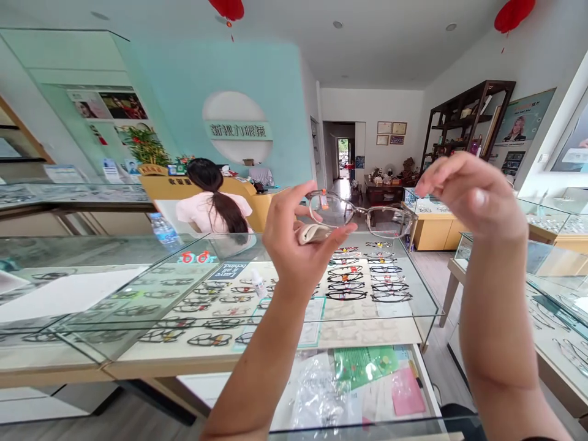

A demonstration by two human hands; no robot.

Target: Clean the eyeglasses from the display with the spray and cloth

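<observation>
Holds the eyeglasses [361, 210] up in the left hand [294, 239], in the air above the glass worktop [422, 300]. Already has them off the surface, with a folded cloth [313, 233] in the same grasp; appears to be midway through handling, with the eyeglasses not yet set down and an orange tag [323, 201] on the left-hand lens. Leaves a small white bottle [258, 285] out of hand, upright on the worktop. Slants the left forearm up from below, with the fingers narrowed about that lens, thumb beneath, and cloth against the palm. Stands the right forearm nearly upright, bending the right hand [480, 190] over towards the other lens, fingers loosely curled and visibly holding nothing. Shows no clear contact there.
</observation>
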